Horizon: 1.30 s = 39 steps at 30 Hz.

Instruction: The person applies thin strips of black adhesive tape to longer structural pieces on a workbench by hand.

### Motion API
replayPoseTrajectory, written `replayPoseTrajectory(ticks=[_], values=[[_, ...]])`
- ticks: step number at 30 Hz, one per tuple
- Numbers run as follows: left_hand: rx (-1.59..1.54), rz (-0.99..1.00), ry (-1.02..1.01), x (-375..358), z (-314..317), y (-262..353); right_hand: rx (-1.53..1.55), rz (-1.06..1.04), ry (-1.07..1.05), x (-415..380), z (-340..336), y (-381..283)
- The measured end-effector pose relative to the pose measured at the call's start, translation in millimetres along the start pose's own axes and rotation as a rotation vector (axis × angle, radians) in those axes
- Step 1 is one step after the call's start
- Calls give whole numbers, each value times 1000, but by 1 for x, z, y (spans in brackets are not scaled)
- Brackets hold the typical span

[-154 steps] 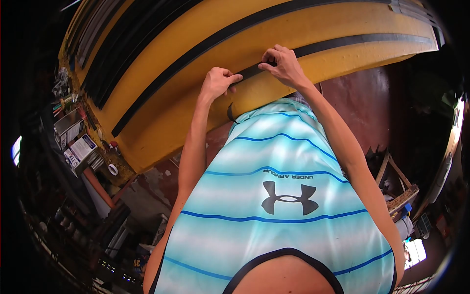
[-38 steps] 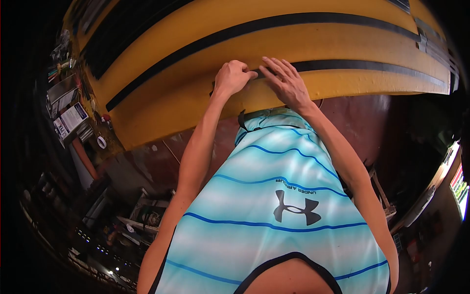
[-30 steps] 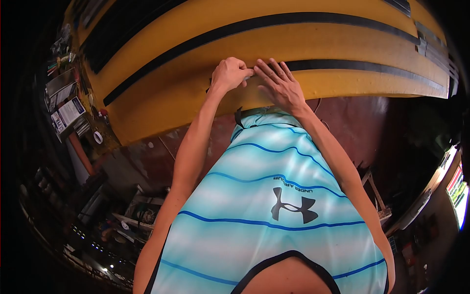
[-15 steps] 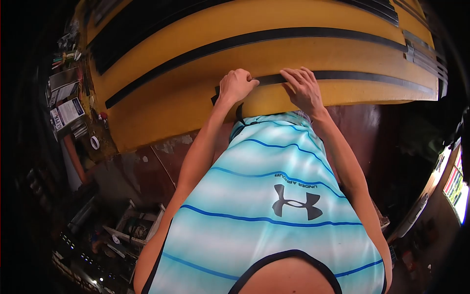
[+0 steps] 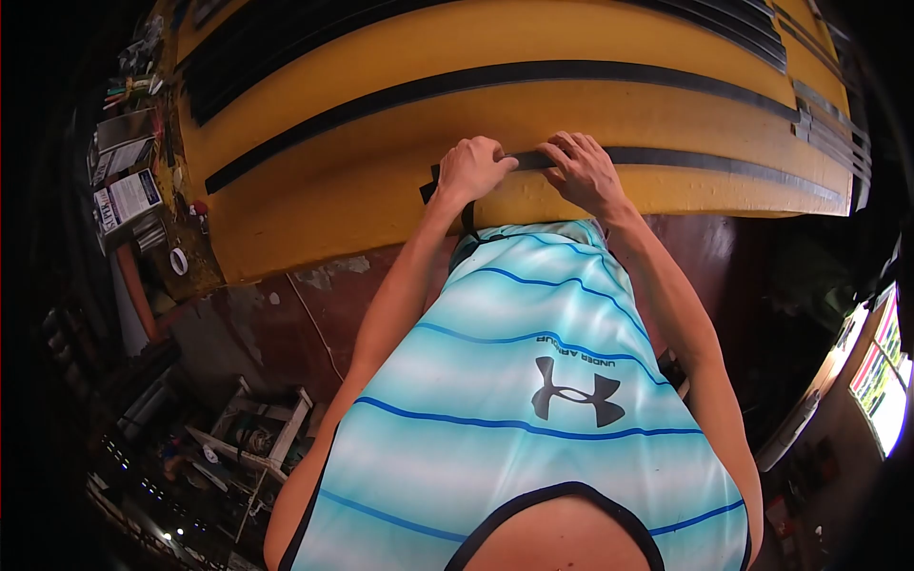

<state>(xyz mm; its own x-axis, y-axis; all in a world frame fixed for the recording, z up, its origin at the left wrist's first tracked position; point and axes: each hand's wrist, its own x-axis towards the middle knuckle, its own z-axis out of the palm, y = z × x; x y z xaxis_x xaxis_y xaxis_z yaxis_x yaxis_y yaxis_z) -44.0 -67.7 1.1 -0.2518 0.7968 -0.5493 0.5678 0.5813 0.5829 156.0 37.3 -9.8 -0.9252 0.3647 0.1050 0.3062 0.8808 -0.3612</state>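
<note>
A long black strip (image 5: 705, 160) lies along the near edge of the yellow tabletop (image 5: 314, 209). Near the strip's left end, my left hand (image 5: 473, 169) is closed on it, thumb pointing right. My right hand (image 5: 583, 171) has its fingers curled over the same strip, a short gap from the left hand, and pinches it. The strip's left end shows just past my left wrist, folded or doubled with a second dark piece. Farther back, another black strip (image 5: 533, 71) curves across the tabletop.
More dark strips (image 5: 724, 33) are stacked at the back, and grey strips (image 5: 824, 138) lie at the right end. Boxes (image 5: 129, 205), a tape roll (image 5: 179, 261) and pens are at the left. A wooden frame (image 5: 252, 433) stands on the floor, lower left.
Both hands remain on the strip. My left hand has shifted slightly right, and my right hand's fingers have curled in closer around the strip. The view has tilted slightly.
</note>
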Motion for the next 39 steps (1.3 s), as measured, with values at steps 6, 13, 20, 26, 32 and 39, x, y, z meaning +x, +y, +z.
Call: replayPoseTrajectory(ticks=[6, 13, 20, 26, 32, 39], values=[[-306, 14, -424, 13, -26, -15, 25, -8, -38, -1, -5, 8], [-396, 145, -777, 14, -53, -17, 29, -2, -23, 1, -4, 10], [-288, -94, -501, 12, -64, -8, 8, 17, -24, 6, -1, 15], [-89, 91, -258, 14, -64, -36, 154, 55, -50, 8, -3, 16], [-53, 110, -218, 18, -65, -37, 326, 133, -34, 23, 3, -4], [-57, 163, -153, 21, -62, -45, 412, 225, 61, 30, 21, -12]])
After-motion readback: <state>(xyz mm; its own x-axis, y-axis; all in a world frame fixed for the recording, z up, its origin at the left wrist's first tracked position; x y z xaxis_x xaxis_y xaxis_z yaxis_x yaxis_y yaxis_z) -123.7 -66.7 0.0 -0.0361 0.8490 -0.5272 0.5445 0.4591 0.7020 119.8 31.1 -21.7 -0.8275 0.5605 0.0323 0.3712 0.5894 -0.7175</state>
